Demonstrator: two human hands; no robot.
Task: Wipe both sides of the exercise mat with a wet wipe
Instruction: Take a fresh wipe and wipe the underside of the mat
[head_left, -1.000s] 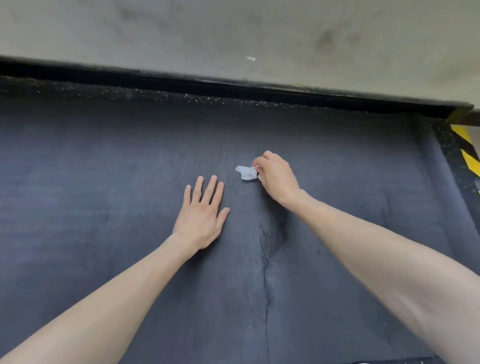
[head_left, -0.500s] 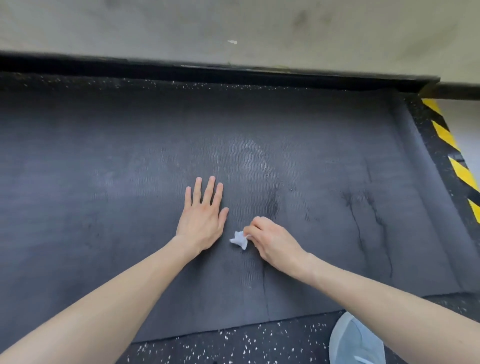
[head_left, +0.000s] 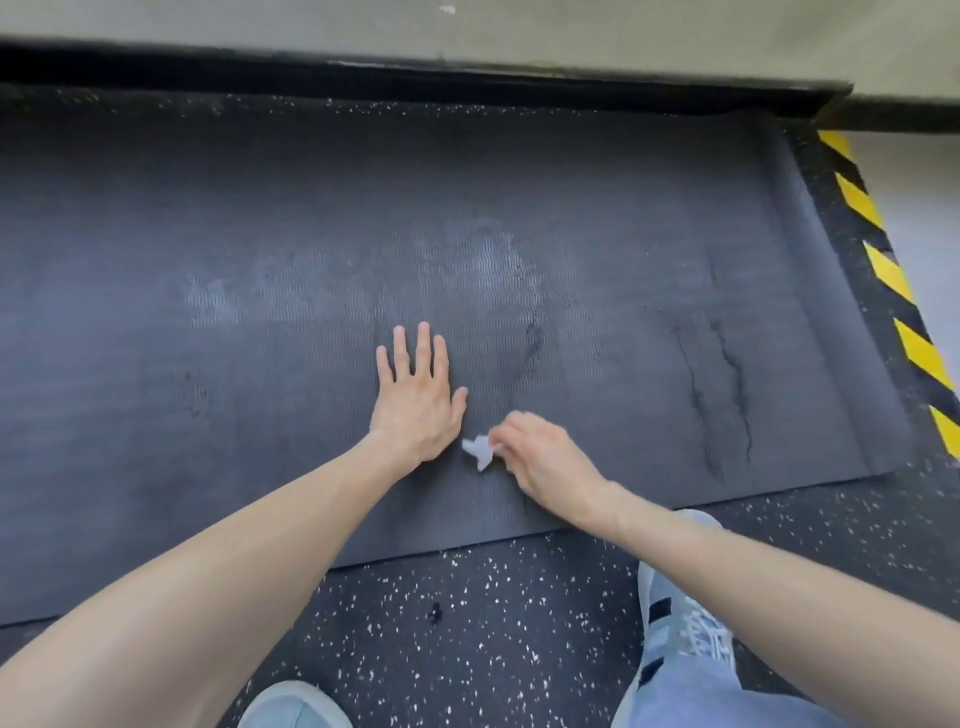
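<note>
Exercise mat (head_left: 623, 218) flat on speckled floor (head_left: 493, 623), left hand (head_left: 415, 405) spread (palm down), right hand (head_left: 540, 457) pinching wet wipe (head_left: 479, 451)

Exercise mat (head_left: 623, 234): matt dark rubbery foam, fine wavy ribbing, pale scuffed patches, dark cracks. Wet wipe (head_left: 479, 451): thin crumpled white nonwoven cloth; floor (head_left: 493, 623): matt black rubber, white flecks, slightly grainy. Shoe (head_left: 685, 623): pale grey-blue fabric, laced; trouser leg (head_left: 701, 696): blue denim; wall (head_left: 571, 31): rough matt concrete, stained.
</note>
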